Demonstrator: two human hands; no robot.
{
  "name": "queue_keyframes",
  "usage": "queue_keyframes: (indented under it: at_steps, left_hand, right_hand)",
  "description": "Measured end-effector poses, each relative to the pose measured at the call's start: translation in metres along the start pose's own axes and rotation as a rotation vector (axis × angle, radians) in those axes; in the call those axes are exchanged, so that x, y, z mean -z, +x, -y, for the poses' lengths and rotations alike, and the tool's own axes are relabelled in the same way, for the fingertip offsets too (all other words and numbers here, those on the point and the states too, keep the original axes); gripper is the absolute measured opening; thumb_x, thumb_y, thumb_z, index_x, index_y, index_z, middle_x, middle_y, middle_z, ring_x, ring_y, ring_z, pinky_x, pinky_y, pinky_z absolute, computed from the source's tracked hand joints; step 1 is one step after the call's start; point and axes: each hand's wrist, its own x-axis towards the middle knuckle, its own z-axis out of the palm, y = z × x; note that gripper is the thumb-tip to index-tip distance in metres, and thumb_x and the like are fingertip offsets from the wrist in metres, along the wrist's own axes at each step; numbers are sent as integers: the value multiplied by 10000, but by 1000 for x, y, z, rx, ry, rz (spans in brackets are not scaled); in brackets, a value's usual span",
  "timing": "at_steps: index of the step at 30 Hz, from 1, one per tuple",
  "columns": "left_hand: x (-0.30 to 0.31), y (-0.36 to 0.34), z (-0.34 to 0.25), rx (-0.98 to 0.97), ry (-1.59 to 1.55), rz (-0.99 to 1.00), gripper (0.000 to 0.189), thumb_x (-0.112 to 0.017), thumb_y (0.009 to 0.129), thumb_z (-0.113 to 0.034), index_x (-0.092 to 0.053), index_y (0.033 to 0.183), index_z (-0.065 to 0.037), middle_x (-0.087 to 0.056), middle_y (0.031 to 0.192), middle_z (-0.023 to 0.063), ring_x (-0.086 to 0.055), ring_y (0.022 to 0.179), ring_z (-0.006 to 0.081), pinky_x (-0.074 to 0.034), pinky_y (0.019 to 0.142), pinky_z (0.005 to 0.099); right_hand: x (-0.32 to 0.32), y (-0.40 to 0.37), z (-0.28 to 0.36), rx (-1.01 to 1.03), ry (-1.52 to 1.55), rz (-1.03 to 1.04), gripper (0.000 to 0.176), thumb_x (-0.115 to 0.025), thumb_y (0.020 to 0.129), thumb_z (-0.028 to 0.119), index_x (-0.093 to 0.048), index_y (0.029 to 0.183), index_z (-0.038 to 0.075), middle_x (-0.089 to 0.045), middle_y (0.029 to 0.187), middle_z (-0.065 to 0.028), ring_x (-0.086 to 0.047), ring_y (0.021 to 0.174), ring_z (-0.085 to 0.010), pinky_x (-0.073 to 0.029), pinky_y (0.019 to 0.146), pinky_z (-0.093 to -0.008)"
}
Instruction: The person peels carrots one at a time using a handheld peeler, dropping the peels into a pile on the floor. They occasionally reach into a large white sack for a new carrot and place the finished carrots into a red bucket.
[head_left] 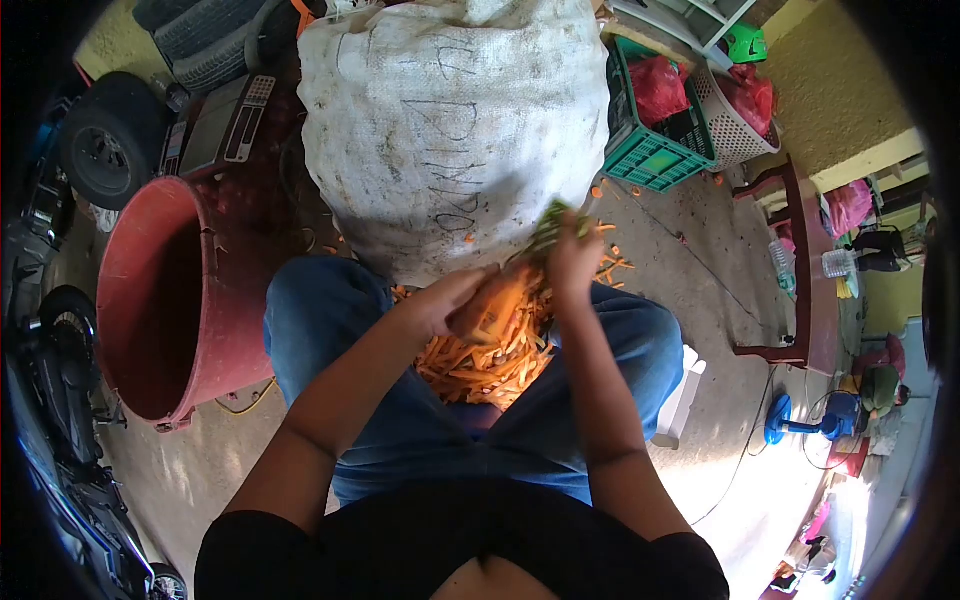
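Between my knees lies a heap of thin orange strips (pixel 482 372) that look like cut carrot. My left hand (pixel 447 300) is closed around a blurred orange piece (pixel 497 312) just above the heap. My right hand (pixel 574 262) grips a green patterned thing (pixel 547 226), smeared by motion, whose kind I cannot tell. It is close to the far end of the orange piece. A large white woven sack (pixel 450 130) with dark handwriting stands directly in front of both hands.
A red barrel (pixel 205 300) tilts beside my left knee. Ahead to the right are a green crate (pixel 660 165) and a white perforated basket (pixel 735 125) with red bags. Orange scraps (pixel 612 262) lie on the floor. Farther right stand a wooden table (pixel 812 270) and blue fan (pixel 790 425).
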Motion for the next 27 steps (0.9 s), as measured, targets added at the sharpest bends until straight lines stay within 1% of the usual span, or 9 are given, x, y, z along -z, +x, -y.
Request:
queue_keyframes:
  at_steps: [3,7,11,13,14,17,23,24,27]
  left_hand:
    - [-6,-15,10,53,229,51,369,-363,863,-317,-474,991,11,-570,844,99,-577,703,160,-486,633,276]
    - [-6,-12,4,-48,45,112,368,-414,842,-342,-476,981,-7,-549,874,133,-568,719,198,-481,621,331]
    - [15,15,5,19,-158,256,345,-476,811,-322,-463,947,-4,-543,847,158,-559,698,277,-477,582,414]
    - [29,33,11,-77,-173,415,289,-425,836,-317,-511,961,-71,-585,813,39,-584,663,140,-507,564,333]
    - [-16,-24,-2,-291,-141,92,258,-406,841,-310,-520,907,-88,-582,747,37,-580,581,155,-504,487,359]
    - [16,6,1,-62,-182,170,266,-398,842,-310,-513,917,-82,-580,741,44,-580,590,165,-507,507,331]
    - [-4,-16,9,-27,165,126,354,-357,865,-284,-440,1026,21,-560,835,139,-574,707,224,-491,658,351]
    - [2,-17,9,37,29,374,361,-368,861,-304,-436,1011,18,-549,845,147,-569,694,228,-493,613,348]
    - [-4,-19,-4,12,-111,228,366,-378,858,-309,-426,1024,14,-546,831,141,-569,697,234,-488,603,359]
  right_hand:
    - [23,49,-38,-22,-225,-324,230,-496,808,192,-519,729,-24,-532,586,-107,-468,471,-185,-381,447,-304]
    - [30,50,-33,-188,58,-306,199,-494,804,180,-528,699,14,-544,601,-63,-475,499,-115,-379,452,-254]
    - [3,-10,21,-208,335,125,161,-482,817,165,-513,774,13,-510,639,-15,-448,534,-85,-361,475,-213]
    - [-3,-33,35,-89,339,258,216,-478,818,183,-522,766,-22,-538,624,-107,-487,564,-164,-387,518,-307]
    - [-6,-40,39,40,261,251,215,-480,816,183,-514,757,-21,-527,613,-127,-488,551,-187,-387,515,-313]
    - [-5,-38,41,151,136,234,212,-483,806,168,-488,724,-27,-500,590,-182,-503,531,-246,-383,504,-331]
    - [31,50,-28,-50,-184,-351,227,-477,812,176,-532,742,-33,-551,615,-126,-478,454,-195,-385,432,-315]
    - [34,53,-31,-49,-183,-355,227,-477,812,176,-532,742,-33,-551,615,-126,-478,454,-195,-385,432,-315]
    - [36,45,-22,-89,164,-234,219,-481,817,194,-546,721,10,-511,570,-26,-435,461,-85,-353,421,-261]
